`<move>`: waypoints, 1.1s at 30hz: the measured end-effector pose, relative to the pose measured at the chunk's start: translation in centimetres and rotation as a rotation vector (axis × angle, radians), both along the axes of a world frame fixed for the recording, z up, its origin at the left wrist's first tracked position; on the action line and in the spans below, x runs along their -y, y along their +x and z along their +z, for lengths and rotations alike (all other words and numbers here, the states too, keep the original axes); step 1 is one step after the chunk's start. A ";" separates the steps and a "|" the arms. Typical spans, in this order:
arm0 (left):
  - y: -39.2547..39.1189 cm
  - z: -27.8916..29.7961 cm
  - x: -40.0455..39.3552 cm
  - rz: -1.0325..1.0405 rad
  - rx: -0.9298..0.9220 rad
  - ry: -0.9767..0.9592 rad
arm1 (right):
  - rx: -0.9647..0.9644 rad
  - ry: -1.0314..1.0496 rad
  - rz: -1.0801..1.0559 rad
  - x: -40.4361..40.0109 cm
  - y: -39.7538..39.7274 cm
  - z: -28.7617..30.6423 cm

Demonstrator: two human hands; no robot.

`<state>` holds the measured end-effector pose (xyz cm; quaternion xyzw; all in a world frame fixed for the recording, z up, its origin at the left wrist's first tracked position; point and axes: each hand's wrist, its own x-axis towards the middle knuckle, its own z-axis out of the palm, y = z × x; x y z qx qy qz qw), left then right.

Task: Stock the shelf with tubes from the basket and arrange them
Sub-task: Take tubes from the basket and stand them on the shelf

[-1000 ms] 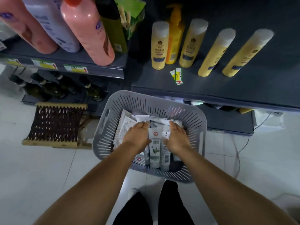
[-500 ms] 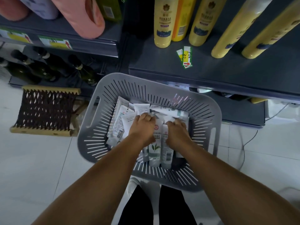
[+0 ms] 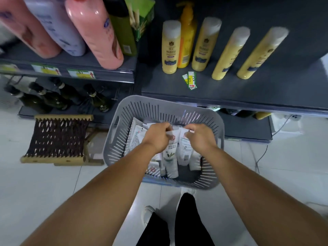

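While each hand pinches one tube, five yellow bottles stand shelved.

Dim, cool indoor light. The white floor is brightest, while the dark shelf above it sits in shade. Bottles on the shelf lean outward from wide-angle distortion and look softly blurred.

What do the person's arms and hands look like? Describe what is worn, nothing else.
Both arms are bare from the frame edge to the wrist: no sleeves, watch, bracelets or gloves in view. No rings show on the left hand or the right hand, though motion blur softens the fingers.
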<state>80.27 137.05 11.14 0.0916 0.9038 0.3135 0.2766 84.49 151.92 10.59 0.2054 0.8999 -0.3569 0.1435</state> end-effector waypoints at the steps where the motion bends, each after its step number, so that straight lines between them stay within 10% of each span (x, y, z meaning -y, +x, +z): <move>1: -0.3 1.5 0.0 0.004 -0.041 0.028 | -0.049 0.015 0.000 0.1 -0.2 1.5; 20: -6.0 32.5 -3.9 0.032 -0.701 0.459 | -0.771 0.246 -0.067 -4.6 -4.1 34.0; 33: -16.9 41.8 -15.2 0.055 -0.786 0.513 | -0.878 0.332 -0.120 -16.2 -14.6 43.1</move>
